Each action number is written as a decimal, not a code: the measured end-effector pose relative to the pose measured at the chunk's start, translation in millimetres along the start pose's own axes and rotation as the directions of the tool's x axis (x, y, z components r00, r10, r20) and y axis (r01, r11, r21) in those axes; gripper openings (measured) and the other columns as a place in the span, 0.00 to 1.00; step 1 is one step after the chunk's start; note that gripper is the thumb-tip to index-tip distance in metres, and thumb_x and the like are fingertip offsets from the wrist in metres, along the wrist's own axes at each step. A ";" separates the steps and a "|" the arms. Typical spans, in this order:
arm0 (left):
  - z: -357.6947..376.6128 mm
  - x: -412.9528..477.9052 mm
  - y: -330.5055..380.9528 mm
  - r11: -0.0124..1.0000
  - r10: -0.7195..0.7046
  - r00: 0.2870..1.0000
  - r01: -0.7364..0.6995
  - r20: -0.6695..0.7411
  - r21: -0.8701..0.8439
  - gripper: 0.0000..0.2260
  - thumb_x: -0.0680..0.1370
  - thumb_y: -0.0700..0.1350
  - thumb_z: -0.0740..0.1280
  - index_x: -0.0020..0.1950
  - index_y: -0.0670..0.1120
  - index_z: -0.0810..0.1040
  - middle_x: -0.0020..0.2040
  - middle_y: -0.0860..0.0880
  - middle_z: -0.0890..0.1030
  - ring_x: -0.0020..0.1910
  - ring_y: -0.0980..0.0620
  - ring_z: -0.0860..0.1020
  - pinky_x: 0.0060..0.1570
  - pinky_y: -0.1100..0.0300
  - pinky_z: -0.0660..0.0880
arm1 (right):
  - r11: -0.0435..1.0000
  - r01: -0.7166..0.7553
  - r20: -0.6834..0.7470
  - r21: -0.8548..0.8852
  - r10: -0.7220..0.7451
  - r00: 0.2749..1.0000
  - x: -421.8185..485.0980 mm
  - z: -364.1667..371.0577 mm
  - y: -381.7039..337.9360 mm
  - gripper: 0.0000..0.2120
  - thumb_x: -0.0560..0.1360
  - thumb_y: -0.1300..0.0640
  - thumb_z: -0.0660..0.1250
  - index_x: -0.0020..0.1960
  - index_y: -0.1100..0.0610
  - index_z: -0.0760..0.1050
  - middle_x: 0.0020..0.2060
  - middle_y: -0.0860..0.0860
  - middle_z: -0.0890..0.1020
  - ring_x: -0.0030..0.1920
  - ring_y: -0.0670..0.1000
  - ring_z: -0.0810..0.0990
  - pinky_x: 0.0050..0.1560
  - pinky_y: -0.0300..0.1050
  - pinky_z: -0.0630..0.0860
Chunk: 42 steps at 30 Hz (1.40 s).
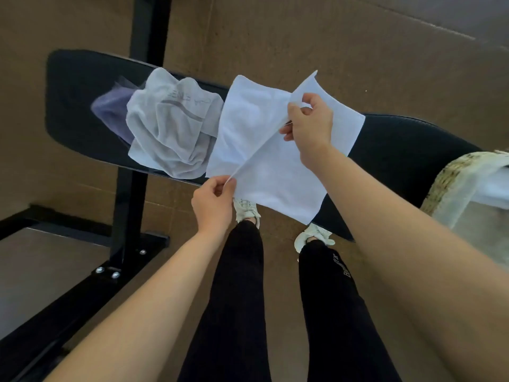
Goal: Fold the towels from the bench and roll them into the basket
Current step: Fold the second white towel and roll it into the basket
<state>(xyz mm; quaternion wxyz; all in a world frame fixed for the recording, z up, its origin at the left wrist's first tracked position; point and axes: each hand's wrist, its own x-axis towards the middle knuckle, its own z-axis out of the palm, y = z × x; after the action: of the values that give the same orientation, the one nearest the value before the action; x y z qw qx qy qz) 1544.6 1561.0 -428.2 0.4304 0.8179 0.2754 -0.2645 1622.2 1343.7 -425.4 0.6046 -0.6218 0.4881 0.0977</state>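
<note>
legs (239,285) in black trousers fill the near ground, with pale shoes (248,212) just beside the left hand (212,205). that hand pinches a near corner of the white towel (264,172) between thumb and curled fingers. beyond it and to its right, the right hand (311,125) pinches the far edge of the upper layer, lifted off the layer below. the towel lies draped across the black bench (399,150), one corner hanging over the near edge by the shoes. left of both hands a crumpled grey towel (170,128) sits on the bench, touching the white one, and a purple towel (110,108) peeks out from under its far left side. right of the right hand, a woven basket (451,183) holds something white. brown floor (303,37) lies beyond
</note>
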 end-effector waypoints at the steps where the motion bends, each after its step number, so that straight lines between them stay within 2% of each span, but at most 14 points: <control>1: -3.8 5.0 -1.0 1.000 0.001 1.000 -0.001 -0.018 0.015 0.05 0.80 0.50 0.72 0.45 0.59 0.82 0.42 0.54 0.85 0.45 0.51 0.84 0.53 0.45 0.82 | 1.000 0.013 0.005 -0.012 -0.013 1.000 2.3 11.4 -3.0 0.16 0.82 0.61 0.63 0.69 0.58 0.70 0.38 0.55 0.81 0.28 0.48 0.80 0.31 0.43 0.78; 8: -17.6 30.9 -2.9 0.984 -0.088 0.988 0.106 -0.126 0.145 0.04 0.81 0.52 0.69 0.50 0.54 0.81 0.46 0.56 0.83 0.49 0.52 0.82 0.51 0.52 0.79 | 0.971 0.106 0.087 -0.216 -0.089 0.992 17.0 75.1 -13.2 0.15 0.82 0.59 0.63 0.69 0.55 0.72 0.45 0.58 0.83 0.31 0.48 0.81 0.37 0.46 0.84; 11: -19.2 47.7 -5.9 0.961 -0.130 0.982 0.158 -0.136 0.226 0.09 0.82 0.51 0.67 0.58 0.50 0.82 0.52 0.53 0.83 0.51 0.50 0.80 0.48 0.55 0.74 | 0.954 0.149 0.293 -0.261 -0.068 0.954 22.4 87.1 -7.6 0.24 0.81 0.54 0.68 0.76 0.52 0.68 0.51 0.54 0.84 0.44 0.49 0.85 0.49 0.49 0.85; 13: -18.5 58.0 -9.2 0.952 -0.120 0.987 0.144 -0.105 0.269 0.11 0.82 0.50 0.67 0.63 0.49 0.80 0.58 0.51 0.82 0.55 0.49 0.79 0.48 0.55 0.72 | 0.931 0.153 0.334 -0.332 -0.036 0.942 24.1 83.8 2.6 0.28 0.79 0.49 0.70 0.77 0.50 0.67 0.56 0.48 0.83 0.54 0.50 0.84 0.59 0.52 0.81; 18: -9.8 65.2 -11.0 0.957 0.108 0.990 -0.080 -0.085 0.280 0.15 0.81 0.46 0.68 0.67 0.50 0.78 0.63 0.53 0.80 0.60 0.53 0.78 0.55 0.53 0.77 | 0.866 0.116 0.064 -0.486 -0.097 0.993 9.9 37.5 52.0 0.23 0.80 0.57 0.68 0.74 0.52 0.69 0.60 0.49 0.74 0.56 0.49 0.78 0.62 0.47 0.77; 21: -3.3 67.2 -11.7 0.908 0.254 0.966 -0.222 -0.045 0.356 0.22 0.79 0.46 0.68 0.73 0.47 0.74 0.68 0.50 0.77 0.65 0.49 0.76 0.61 0.52 0.75 | 0.832 -0.079 -0.235 -0.549 -0.063 0.970 -5.9 8.0 91.5 0.29 0.77 0.57 0.69 0.76 0.54 0.65 0.67 0.53 0.69 0.64 0.52 0.72 0.59 0.46 0.74; 24: 6.7 75.1 -6.7 0.862 0.203 0.979 -0.195 0.035 0.468 0.28 0.79 0.51 0.70 0.76 0.45 0.70 0.72 0.45 0.70 0.71 0.42 0.69 0.67 0.45 0.69 | 0.779 -0.324 -0.407 -0.536 0.098 0.908 -14.8 -15.7 116.5 0.35 0.75 0.54 0.71 0.78 0.56 0.60 0.69 0.56 0.66 0.66 0.58 0.68 0.61 0.55 0.74; 27: 13.8 85.3 5.1 0.838 0.072 0.996 -0.088 0.051 0.539 0.21 0.79 0.55 0.70 0.67 0.47 0.72 0.73 0.43 0.65 0.73 0.38 0.63 0.68 0.41 0.61 | 0.771 -0.400 -0.414 -0.496 0.195 0.889 -12.1 -28.9 126.2 0.35 0.74 0.51 0.73 0.75 0.55 0.60 0.65 0.55 0.70 0.66 0.60 0.69 0.59 0.57 0.74; 29: 14.4 91.0 9.5 0.825 0.037 0.996 -0.075 0.079 0.560 0.17 0.79 0.58 0.68 0.55 0.46 0.70 0.72 0.42 0.66 0.73 0.37 0.61 0.69 0.40 0.59 | 0.847 -0.351 -0.356 -0.399 0.210 0.911 -4.5 -33.2 126.6 0.28 0.74 0.54 0.73 0.68 0.54 0.63 0.52 0.49 0.75 0.58 0.58 0.76 0.57 0.57 0.78; 31: 13.1 94.1 8.0 0.838 0.037 0.996 -0.077 0.085 0.540 0.19 0.79 0.60 0.67 0.49 0.46 0.68 0.68 0.42 0.72 0.72 0.37 0.64 0.69 0.39 0.61 | 0.889 -0.294 -0.276 -0.352 0.202 0.940 2.6 -38.6 124.3 0.18 0.75 0.58 0.71 0.61 0.57 0.68 0.44 0.46 0.75 0.51 0.55 0.80 0.53 0.53 0.80; 33: 12.4 89.1 7.8 0.887 0.072 0.993 -0.107 0.093 0.448 0.20 0.77 0.62 0.67 0.49 0.45 0.72 0.59 0.45 0.79 0.64 0.39 0.73 0.67 0.40 0.67 | 0.887 -0.249 -0.243 -0.389 0.163 0.956 8.4 -46.3 123.7 0.10 0.76 0.57 0.70 0.55 0.59 0.74 0.46 0.50 0.80 0.49 0.55 0.81 0.50 0.50 0.80; 35: 16.5 73.3 9.4 0.943 0.065 0.984 -0.115 0.166 0.311 0.17 0.79 0.59 0.69 0.56 0.47 0.77 0.55 0.50 0.82 0.57 0.45 0.79 0.61 0.47 0.74 | 0.893 -0.235 -0.245 -0.383 0.147 0.958 10.4 -57.1 125.0 0.10 0.79 0.54 0.68 0.56 0.59 0.75 0.51 0.53 0.80 0.50 0.55 0.81 0.51 0.50 0.78; 39: 39.2 37.8 2.2 0.968 0.043 0.959 -0.109 0.280 0.227 0.11 0.82 0.52 0.69 0.59 0.47 0.75 0.53 0.53 0.80 0.52 0.51 0.79 0.50 0.55 0.75 | 0.906 -0.252 -0.273 -0.340 0.161 0.948 6.9 -92.0 133.8 0.13 0.83 0.52 0.64 0.62 0.59 0.70 0.53 0.52 0.77 0.52 0.54 0.78 0.54 0.52 0.77; 42: 64.4 13.6 -6.6 0.985 -0.047 0.957 -0.003 0.285 0.173 0.12 0.83 0.51 0.68 0.57 0.43 0.74 0.50 0.51 0.78 0.46 0.53 0.77 0.44 0.58 0.73 | 0.896 -0.270 -0.323 -0.352 0.155 0.934 6.0 -131.0 147.4 0.13 0.84 0.51 0.63 0.63 0.57 0.68 0.52 0.50 0.76 0.53 0.55 0.79 0.57 0.56 0.79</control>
<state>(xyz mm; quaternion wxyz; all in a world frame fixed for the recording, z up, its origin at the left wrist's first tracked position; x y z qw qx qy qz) 1537.2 1512.5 -472.6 0.3911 0.8015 0.1949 -0.4083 1457.0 1260.4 -493.7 0.3767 -0.6796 0.6066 0.1681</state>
